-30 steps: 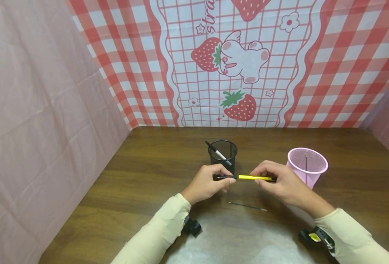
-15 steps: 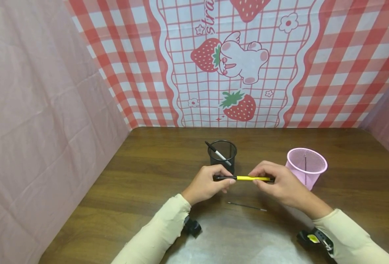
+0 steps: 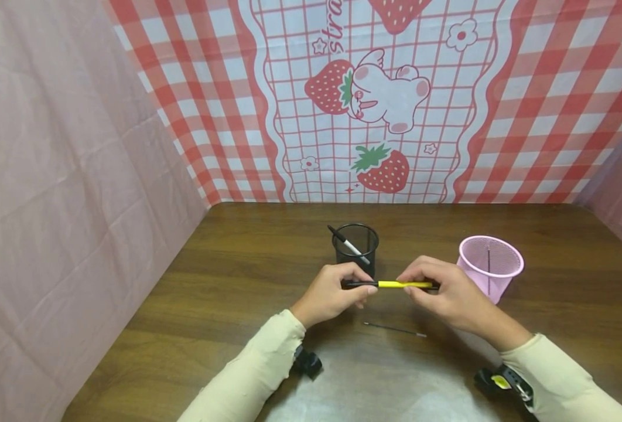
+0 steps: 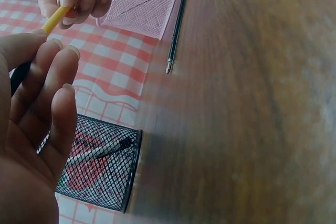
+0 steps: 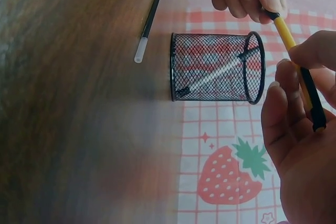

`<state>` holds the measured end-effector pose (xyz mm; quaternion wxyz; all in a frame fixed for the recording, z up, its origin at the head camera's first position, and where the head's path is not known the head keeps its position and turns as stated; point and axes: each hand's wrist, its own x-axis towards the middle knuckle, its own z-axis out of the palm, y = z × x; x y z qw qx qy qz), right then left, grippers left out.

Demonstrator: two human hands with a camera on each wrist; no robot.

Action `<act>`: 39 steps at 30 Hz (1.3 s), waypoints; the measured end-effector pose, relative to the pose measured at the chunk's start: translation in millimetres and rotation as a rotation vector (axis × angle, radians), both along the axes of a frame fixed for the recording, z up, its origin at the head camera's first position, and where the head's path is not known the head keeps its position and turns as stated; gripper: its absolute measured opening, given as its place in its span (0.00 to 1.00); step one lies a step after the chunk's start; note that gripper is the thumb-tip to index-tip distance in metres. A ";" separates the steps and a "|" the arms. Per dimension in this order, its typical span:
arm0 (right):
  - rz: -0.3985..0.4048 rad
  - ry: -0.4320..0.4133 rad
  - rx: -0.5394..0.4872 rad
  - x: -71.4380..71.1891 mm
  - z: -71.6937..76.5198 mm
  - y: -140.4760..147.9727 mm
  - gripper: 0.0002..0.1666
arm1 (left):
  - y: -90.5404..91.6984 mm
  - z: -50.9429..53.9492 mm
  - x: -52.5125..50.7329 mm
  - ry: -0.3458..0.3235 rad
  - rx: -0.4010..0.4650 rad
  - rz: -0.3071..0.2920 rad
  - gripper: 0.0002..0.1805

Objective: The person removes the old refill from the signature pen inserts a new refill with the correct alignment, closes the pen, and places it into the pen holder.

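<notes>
Both hands hold a yellow and black pen (image 3: 390,284) level above the table. My left hand (image 3: 337,293) pinches its black end between thumb and fingers, and my right hand (image 3: 450,296) pinches the yellow part. Beyond the right fingers a black end with a clip sticks out in the right wrist view. Below the pen, a thin dark pen refill (image 3: 395,330) with a pale end lies on the table; its metal tip shows in the left wrist view. The fingers partly cover the pen.
Behind my left hand stands a black mesh pen cup (image 3: 356,258) with a black and white marker (image 3: 350,246) leaning in it. Behind my right hand is a pink mesh cup (image 3: 498,287) with a thin dark rod (image 3: 489,264) inside. A checked cloth (image 3: 226,105) hangs behind.
My right hand and the yellow part have shifted very slightly left, toward my left hand, over the last second. My left hand, the refill and the cups look the same.
</notes>
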<state>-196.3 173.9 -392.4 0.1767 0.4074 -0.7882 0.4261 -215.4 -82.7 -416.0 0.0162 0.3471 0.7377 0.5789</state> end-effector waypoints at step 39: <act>-0.010 -0.254 -0.012 7.0 -2.4 -2.4 0.07 | -0.1 -1.0 0.5 -0.005 0.009 -0.025 0.06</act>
